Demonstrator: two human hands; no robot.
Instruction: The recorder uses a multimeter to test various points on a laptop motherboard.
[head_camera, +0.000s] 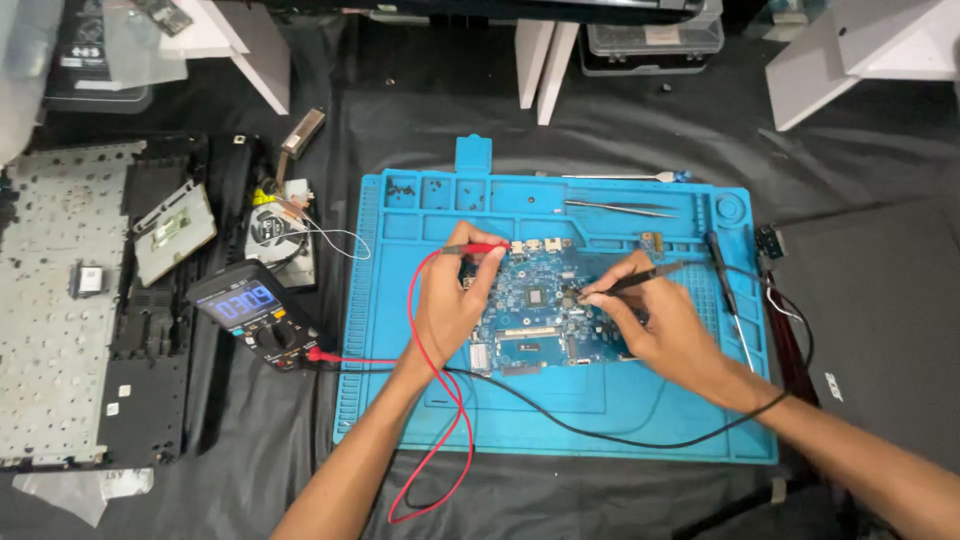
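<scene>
My left hand (448, 305) pinches the red-tipped probe (478, 248) at the blue circuit board's (535, 300) top-left edge; my right hand (655, 320) pinches the black probe (640, 278), lying right-to-left, tip on the board's middle, on the blue silicone mat (600, 400).

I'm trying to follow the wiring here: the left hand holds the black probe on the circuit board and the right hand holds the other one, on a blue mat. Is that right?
Not quite. In the head view the left hand holds the red probe; the black probe is in the right hand. Both do touch the circuit board on the blue mat.
</scene>
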